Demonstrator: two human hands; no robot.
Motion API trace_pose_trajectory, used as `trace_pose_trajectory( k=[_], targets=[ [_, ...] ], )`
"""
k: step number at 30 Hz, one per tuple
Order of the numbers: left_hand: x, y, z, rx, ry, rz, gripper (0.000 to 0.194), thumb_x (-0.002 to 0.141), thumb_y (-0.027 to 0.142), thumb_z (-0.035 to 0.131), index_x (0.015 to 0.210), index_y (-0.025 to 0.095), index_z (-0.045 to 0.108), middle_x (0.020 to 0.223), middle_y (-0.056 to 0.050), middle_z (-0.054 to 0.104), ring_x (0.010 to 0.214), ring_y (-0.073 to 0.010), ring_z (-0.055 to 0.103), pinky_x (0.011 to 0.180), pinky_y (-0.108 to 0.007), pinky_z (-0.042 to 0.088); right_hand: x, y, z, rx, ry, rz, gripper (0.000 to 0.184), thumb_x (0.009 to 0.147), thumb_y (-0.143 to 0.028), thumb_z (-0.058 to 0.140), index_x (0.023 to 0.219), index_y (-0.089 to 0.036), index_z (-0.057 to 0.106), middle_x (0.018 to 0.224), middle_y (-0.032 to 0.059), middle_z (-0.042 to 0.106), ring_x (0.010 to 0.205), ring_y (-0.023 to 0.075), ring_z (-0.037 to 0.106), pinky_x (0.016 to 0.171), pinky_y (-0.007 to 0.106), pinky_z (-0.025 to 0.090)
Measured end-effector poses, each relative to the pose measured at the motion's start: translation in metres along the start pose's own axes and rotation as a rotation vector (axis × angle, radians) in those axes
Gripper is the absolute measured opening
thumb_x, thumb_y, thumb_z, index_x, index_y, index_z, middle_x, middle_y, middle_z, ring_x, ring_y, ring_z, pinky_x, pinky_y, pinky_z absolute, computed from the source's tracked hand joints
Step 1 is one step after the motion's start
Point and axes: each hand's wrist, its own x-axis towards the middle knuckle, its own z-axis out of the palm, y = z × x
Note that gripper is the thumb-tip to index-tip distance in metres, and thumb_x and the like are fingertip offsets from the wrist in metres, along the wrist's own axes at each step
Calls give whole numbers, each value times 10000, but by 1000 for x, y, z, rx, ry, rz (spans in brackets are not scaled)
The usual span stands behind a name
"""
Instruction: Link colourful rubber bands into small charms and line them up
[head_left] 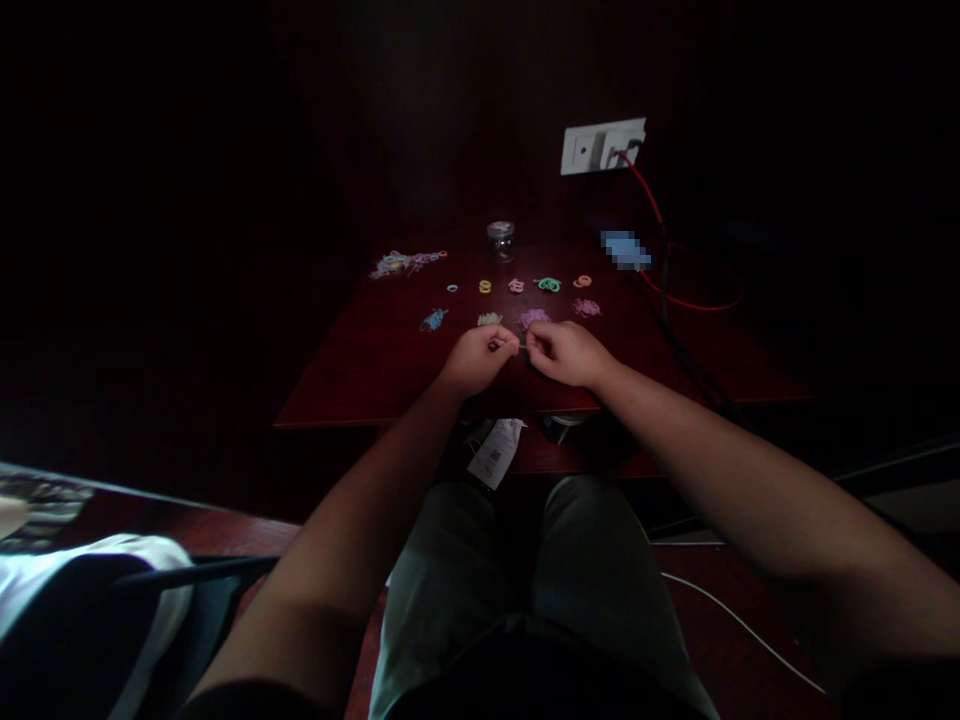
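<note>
My left hand (478, 360) and my right hand (568, 354) meet low over the near part of a dark red table, fingertips pinched. Between them runs a thin, pale rubber band (523, 347), pulled taut; its exact colour is hard to tell. Just beyond my fingers lie a purple pile (534, 317) and a pale yellow pile (490, 319) of small bands. A blue pile (434, 319) is to the left and a pink pile (587, 307) to the right. Behind them sit larger ties: blue (452, 288), yellow (485, 286), pink (516, 286), green (548, 285) and orange (583, 281).
A mixed heap of bands (405, 263) lies at the back left, near a clear lidded jar (501, 240). A red cable (649, 185) drops from a wall socket (585, 148) past a blurred blue object (626, 249). Below the table edge is a printed paper (496, 455).
</note>
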Motion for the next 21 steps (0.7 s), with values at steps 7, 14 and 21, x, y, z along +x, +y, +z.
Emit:
trace_pose_trajectory(
  k=[7, 14, 21],
  targets=[
    [-1, 2, -1, 14, -18, 17, 92, 801, 181, 550, 785, 131, 625, 785, -28, 669, 731, -121, 600, 737, -246, 467, 1, -2, -1, 11, 11, 25, 102, 828, -235, 501, 810, -178, 583, 669, 21, 587, 578, 132, 481, 590, 257, 289],
    [-1, 1, -1, 8, 10, 53, 110, 812, 214, 549, 778, 138, 621, 788, -18, 663, 749, -123, 595, 750, -245, 463, 4, -11, 5, -6, 27, 14, 90, 808, -242, 511, 783, -181, 574, 616, 6, 560, 545, 123, 460, 562, 254, 279],
    [-1, -4, 1, -36, 25, 32, 108, 809, 223, 558, 794, 141, 627, 795, -30, 670, 737, -128, 603, 734, -252, 469, 8, -1, 9, 197, 18, 50, 23, 715, -187, 519, 697, -174, 521, 606, -17, 522, 541, 97, 445, 548, 225, 323]
  ],
)
